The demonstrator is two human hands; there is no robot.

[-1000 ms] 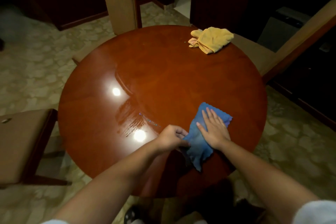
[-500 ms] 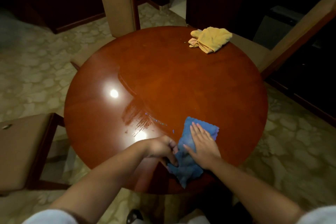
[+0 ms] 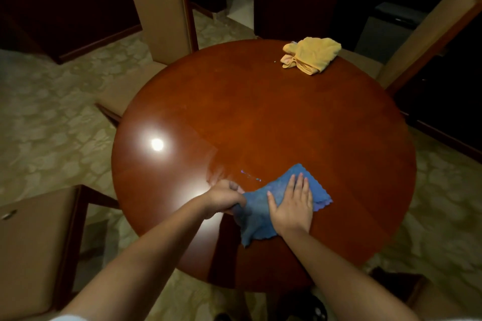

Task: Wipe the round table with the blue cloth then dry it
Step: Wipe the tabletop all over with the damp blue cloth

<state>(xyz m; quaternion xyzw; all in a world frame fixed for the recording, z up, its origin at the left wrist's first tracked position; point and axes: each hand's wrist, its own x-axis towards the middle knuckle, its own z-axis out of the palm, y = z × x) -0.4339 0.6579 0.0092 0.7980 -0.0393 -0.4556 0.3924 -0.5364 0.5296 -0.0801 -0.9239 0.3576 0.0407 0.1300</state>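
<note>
Your right hand [image 3: 292, 206] lies spread flat on the blue cloth [image 3: 263, 219], low centre of the frame on the bench [image 3: 287, 117]; your left hand [image 3: 224, 197] pinches its edge. Press evenly and overlap strokes toward the untouched far side.

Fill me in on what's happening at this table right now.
A person is wiping the round wooden table with a blue cloth. The right hand lies flat on the cloth, pressing it to the tabletop near the person's edge, while the left hand grips the cloth's left end with curled fingers. A crumpled yellow cloth sits untouched at the far edge, so drying has not begun. Upholstered chairs stand around the table.
</note>
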